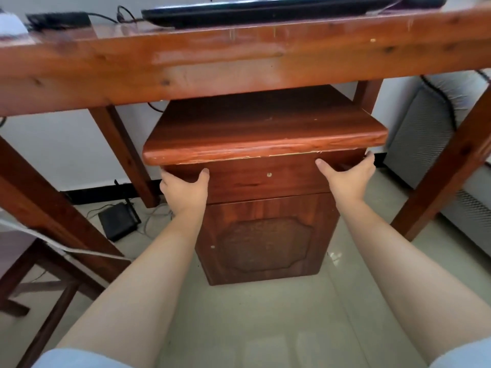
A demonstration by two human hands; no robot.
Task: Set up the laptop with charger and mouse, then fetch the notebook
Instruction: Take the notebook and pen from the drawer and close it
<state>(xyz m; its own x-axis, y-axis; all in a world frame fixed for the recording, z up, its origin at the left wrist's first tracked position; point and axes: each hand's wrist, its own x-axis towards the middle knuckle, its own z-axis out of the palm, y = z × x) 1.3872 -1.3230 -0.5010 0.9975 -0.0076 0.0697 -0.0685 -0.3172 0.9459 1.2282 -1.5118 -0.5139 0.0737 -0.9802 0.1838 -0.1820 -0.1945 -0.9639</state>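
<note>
A dark laptop [265, 10] lies on the wooden desk [212, 65] at the top of the head view, with a black charger brick [58, 18] and its cable at the left. Under the desk stands a small wooden cabinet [265, 235] with a drawer [265, 179] just below its top board. My left hand [183, 189] grips the drawer's left end and my right hand [350, 176] grips its right end, fingers curled under the top board. No notebook or mouse can be made out.
A black router [118, 221] with loose cables lies on the tiled floor at the left. Desk legs [435, 192] flank the cabinet. A grey ribbed appliance [425, 134] stands at the right. A chair frame [39, 274] is at the lower left.
</note>
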